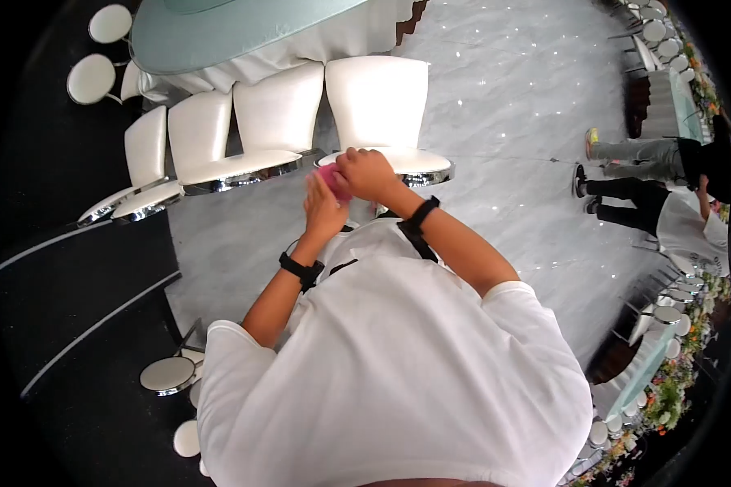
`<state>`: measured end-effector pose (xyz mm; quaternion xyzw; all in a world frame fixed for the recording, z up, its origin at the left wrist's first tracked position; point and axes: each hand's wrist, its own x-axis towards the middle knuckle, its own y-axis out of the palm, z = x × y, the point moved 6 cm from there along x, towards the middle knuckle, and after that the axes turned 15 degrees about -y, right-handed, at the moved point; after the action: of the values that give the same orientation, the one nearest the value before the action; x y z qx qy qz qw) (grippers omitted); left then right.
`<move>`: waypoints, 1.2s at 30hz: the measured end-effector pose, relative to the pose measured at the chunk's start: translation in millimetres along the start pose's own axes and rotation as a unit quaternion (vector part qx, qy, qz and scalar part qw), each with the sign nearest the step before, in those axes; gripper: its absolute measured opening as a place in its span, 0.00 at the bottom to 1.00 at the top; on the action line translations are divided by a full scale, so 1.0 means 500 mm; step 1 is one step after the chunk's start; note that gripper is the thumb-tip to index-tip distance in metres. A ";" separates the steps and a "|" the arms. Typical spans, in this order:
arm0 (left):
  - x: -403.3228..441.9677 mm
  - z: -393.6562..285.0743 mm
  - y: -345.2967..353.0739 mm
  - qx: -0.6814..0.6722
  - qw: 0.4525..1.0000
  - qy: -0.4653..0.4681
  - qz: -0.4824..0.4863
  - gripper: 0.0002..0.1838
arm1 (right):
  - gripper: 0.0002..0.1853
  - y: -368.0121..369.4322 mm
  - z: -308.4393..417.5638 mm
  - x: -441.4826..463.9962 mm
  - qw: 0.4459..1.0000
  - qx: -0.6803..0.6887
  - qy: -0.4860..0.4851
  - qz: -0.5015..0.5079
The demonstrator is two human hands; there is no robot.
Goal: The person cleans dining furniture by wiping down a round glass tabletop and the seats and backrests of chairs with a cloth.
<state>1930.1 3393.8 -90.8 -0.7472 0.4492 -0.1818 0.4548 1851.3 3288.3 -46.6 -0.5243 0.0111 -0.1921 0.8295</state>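
In front of my body, both hands meet over a small pink cloth [333,180], bunched up and partly hidden by my fingers. My right hand [367,174] is closed on its upper right side. From below left, my left hand [325,209] grips the same cloth between thumb and fingers, its fingertips slightly blurred. Just beyond the hands stands the nearest white padded chair [378,101], its seat edge trimmed in shiny metal. Black bands circle both wrists.
More white chairs [278,109] line up leftward along a round table with a pale green cloth [235,36]. Dark flooring with curved light strips [97,333] lies left. Stools [168,375] stand lower left. People [666,207], chairs and flowers [666,398] are at the right.
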 end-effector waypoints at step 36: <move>0.004 -0.255 0.073 0.085 0.913 0.387 0.100 0.30 | 0.19 0.000 -0.003 -0.319 0.759 0.091 0.521 -0.380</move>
<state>1826.2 3319.7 -55.7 -0.5279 0.6453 -0.4476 0.3235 1703.2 3339.5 -76.5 -0.2262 0.2243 -0.7351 0.5984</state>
